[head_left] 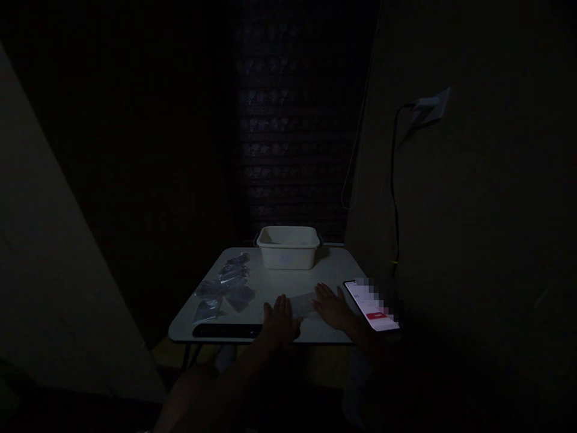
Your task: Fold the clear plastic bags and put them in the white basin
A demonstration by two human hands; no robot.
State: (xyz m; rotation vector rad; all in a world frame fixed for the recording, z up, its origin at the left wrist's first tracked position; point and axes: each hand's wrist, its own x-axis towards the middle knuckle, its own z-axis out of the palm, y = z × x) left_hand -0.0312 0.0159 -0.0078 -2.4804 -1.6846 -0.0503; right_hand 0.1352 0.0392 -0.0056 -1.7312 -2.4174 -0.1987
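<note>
A thin, clear plastic bag (303, 305) lies flat near the front of the white table (279, 282). My left hand (280, 322) rests palm down at its left side, fingers stretched out. At its right edge my right hand (332, 307) lies flat too, with the fingers pointing up and left. Several crumpled clear plastic bags (234, 279) are spread over the left part of the table. The dim light hides the finer detail of the bags.
A white basin (288, 255) with side handles stands at the table's back. A lit phone (372, 310) lies at the right edge. A dark slot (228, 331) runs along the front edge. A cable (393, 180) hangs from a wall socket (433, 107) at right.
</note>
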